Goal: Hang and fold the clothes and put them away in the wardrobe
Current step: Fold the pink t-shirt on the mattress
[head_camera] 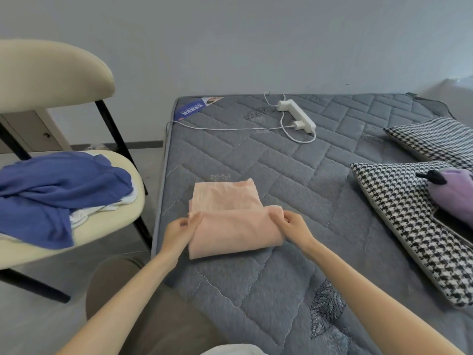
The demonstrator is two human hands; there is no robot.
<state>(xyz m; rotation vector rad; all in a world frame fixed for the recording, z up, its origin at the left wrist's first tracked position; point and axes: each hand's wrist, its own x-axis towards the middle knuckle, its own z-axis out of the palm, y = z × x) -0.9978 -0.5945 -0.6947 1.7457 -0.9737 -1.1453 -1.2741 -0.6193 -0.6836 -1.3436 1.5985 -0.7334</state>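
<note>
**Fingers of both hands grip a half-folded pink garment on the bed**

The fingers (192,219) of the left hand (179,230) are curled round the left end of the garment's near fold, with the thumb on top. The right hand (294,225) pinches the right end of the same fold, its fingers bent inward. The pink garment (230,226) lies on the near left part of the bed, doubled over on itself. Its near layer is bunched thick between the two hands, and a flatter layer sticks out on the far side.

The bed is a bare grey quilted mattress (294,180) with a blue label (194,107) at its far left corner. On the far part lies a white power strip (298,115) with a white plug in it. A white cable (230,128) runs from there to the left, over the mattress edge. At the right lie two black-and-white houndstooth cushions (399,226), and the near one carries a purple soft thing (455,193) with a dark tip. Behind the bed stands a plain pale wall (230,47), and the floor (38,319) is grey.

Just beside the bed on the left stands a cream chair (112,221) with black legs. Its seat holds a crumpled blue garment (58,190), which lies over a white garment (84,214) that shows at its right edge.
</note>
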